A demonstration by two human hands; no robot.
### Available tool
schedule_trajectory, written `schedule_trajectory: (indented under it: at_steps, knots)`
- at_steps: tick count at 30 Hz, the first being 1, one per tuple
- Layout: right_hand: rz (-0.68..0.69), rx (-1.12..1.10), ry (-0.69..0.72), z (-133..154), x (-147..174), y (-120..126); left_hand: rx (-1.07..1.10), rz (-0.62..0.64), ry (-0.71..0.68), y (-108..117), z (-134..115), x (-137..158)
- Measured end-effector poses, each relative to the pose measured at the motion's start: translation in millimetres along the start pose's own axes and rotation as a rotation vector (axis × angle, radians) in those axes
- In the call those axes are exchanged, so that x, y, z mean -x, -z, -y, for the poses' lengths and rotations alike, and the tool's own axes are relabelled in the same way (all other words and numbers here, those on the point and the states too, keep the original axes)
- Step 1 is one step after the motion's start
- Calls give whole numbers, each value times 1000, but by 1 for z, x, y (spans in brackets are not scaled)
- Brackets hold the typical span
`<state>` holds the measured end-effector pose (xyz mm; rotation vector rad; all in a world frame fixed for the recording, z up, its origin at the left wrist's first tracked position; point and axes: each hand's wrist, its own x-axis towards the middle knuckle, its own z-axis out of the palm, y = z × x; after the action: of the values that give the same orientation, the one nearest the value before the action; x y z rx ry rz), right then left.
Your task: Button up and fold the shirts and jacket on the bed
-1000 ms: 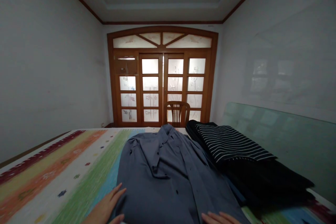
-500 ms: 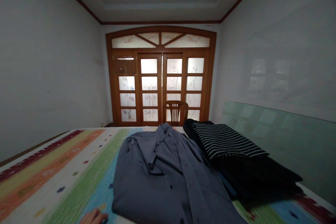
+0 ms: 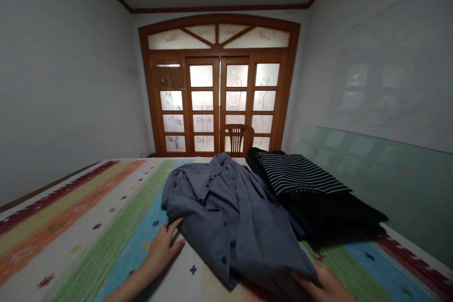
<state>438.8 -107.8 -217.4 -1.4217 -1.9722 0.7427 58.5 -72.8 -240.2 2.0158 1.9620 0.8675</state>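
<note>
A grey button-up shirt (image 3: 244, 217) lies on the striped cloth, its collar pointing away from me and its buttoned front facing up. At its left edge is my left hand (image 3: 164, 247), fingers apart, with the fingertips against the bunched fabric. Down at the near right corner, my right hand (image 3: 325, 283) grips the edge of the shirt, and fabric partly covers its fingers. The near hem hangs in loose folds between the two hands.
To the right of the shirt is a stack of dark folded clothes (image 3: 332, 214), topped by a black-and-white striped garment (image 3: 300, 172). Multicoloured striped cloth (image 3: 81, 226) covers the table. A wooden chair (image 3: 236, 138) stands at the far edge, before wood-and-glass doors (image 3: 219, 104). A glass panel (image 3: 382, 170) leans at right.
My left hand has moved up and right to the shirt's left edge. My right hand has come into view holding the near right corner. The near part of the shirt has shifted, and the view tilts lower.
</note>
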Motion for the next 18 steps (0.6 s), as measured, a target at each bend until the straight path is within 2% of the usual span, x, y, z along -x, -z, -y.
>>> schedule_trajectory:
  at_steps: [3,7,10,12,14,16,18]
  knots:
    - [-26,-234,-238,39,-1,8,160,-47,26,-3,-5,-19]
    - [-18,-821,-312,89,0,25,442,-63,207,2,-18,-37]
    - [-44,-1098,-404,100,5,34,486,-72,241,26,-32,-39]
    - [-67,-1160,-472,93,10,37,575,-14,216,53,-43,-35]
    - [-40,-1167,-538,79,18,40,736,78,312,84,-55,-29]
    - [51,-1067,-572,61,26,42,889,160,318,113,-65,-20]
    - [131,-850,-531,39,34,44,913,258,310,133,-67,-9]
